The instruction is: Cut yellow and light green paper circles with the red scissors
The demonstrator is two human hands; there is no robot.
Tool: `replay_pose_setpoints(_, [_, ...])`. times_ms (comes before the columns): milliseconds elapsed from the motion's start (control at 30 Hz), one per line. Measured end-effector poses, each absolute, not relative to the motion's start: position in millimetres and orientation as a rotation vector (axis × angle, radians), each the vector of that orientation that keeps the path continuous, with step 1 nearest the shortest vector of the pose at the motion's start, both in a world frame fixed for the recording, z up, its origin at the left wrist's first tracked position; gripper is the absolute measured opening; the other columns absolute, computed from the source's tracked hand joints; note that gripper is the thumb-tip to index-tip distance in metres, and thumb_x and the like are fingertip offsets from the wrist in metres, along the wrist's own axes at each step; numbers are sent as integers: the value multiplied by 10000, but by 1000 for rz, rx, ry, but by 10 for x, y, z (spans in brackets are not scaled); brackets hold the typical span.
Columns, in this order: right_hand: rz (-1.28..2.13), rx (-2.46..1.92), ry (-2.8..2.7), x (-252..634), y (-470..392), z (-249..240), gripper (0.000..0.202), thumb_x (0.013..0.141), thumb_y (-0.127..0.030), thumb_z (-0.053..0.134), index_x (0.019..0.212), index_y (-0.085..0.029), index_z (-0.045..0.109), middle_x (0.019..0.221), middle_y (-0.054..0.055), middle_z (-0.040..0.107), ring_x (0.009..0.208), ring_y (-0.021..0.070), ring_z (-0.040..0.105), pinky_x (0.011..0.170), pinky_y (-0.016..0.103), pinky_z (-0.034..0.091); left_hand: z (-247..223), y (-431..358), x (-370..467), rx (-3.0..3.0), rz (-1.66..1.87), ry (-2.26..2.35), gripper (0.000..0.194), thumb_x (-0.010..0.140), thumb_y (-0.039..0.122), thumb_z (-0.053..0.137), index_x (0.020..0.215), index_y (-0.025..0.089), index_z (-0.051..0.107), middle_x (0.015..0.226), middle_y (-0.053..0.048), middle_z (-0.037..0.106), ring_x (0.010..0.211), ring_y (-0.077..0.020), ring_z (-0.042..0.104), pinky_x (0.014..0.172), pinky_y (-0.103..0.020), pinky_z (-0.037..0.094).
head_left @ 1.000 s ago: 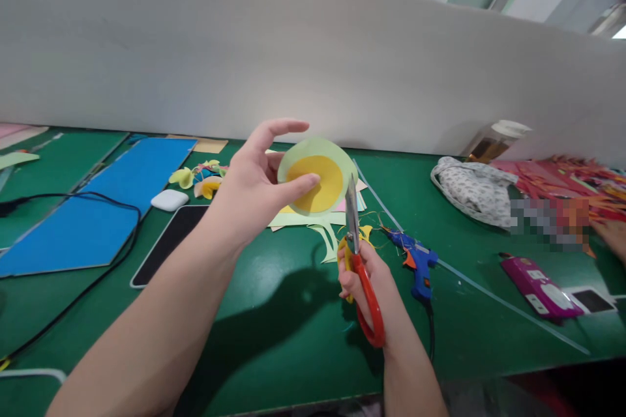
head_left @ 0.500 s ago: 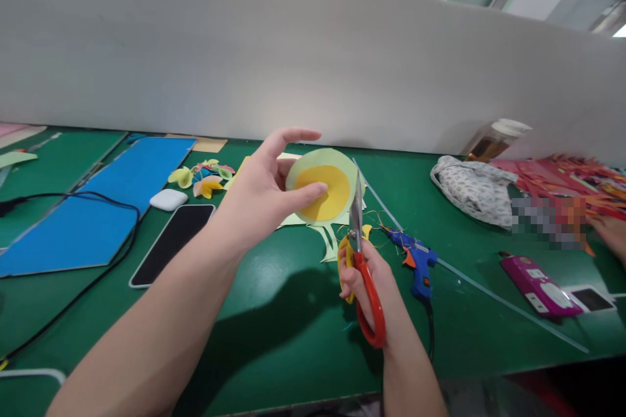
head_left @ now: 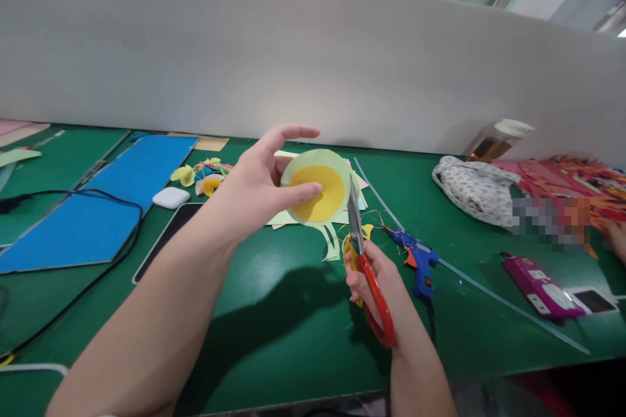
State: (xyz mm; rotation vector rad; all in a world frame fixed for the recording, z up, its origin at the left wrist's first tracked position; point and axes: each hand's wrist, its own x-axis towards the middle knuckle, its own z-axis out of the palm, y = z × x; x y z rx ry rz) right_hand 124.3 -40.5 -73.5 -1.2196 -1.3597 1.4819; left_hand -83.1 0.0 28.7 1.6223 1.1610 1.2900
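A person's left hand [head_left: 259,184] pinches a pale green paper circle [head_left: 317,157] with a yellow disc [head_left: 327,202] at its center, thumb in front, above a green table [head_left: 293,352]. The fingers behind the paper are partly hidden, though the index finger stretches free above it. The right hand [head_left: 384,273] grips scissors [head_left: 355,218] with red and yellow handles, the blades upright at the circle's right edge; whether they bite into the paper is hard to make out. Behind the circle, paper scraps [head_left: 331,247] are partly covered, while the left forearm hides much of a dark-screened phone [head_left: 163,244]. A blue glue gun [head_left: 415,257] lies right of the scissors, its cord running out of sight behind the right arm. At far right, another person's hand [head_left: 617,236] is cut off by the frame (a pixelated patch obscures whatever lies just beside it).
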Motion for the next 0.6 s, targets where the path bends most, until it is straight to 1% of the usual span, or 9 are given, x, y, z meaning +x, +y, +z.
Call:
replay_pose_setpoints(133, [1509,-1280,-1359,1285,-411,-643,648,494,-671,822,822,-207,510,652,-60,464,519,83,377,442,217,348,313,-21,-864,1627,1251,1166,609,717,224,778,1274,290,540,732,40,681,641,-163,694,517,-222,568])
replay_pose_setpoints(267, [1532,-1312,-1378,1329,-409,-626,642,461,-626,858,798,-206,508,647,-61,450,540,88,378,445,214,345,319,-30,-889,1622,1223,1184,612,722,231,775,1283,293,536,748,22,680,630,-164,683,507,-227,550])
replay_pose_setpoints(500, [1503,-1351,-1387,1340,-396,-583,706,377,-691,849,749,-212,487,672,-48,481,529,90,408,436,225,357,325,-28,-898,1615,1197,1190,619,705,237,779,1272,295,538,754,6,687,624,-173,676,468,-218,519])
replay_pose_setpoints(600, [1498,-1363,-1413,1349,-391,-572,720,391,-744,815,750,-209,493,668,-47,478,529,91,402,440,228,355,324,-25,-906,1611,1183,1208,624,699,240,781,1271,293,538,751,7,677,614,-173,673,452,-213,505])
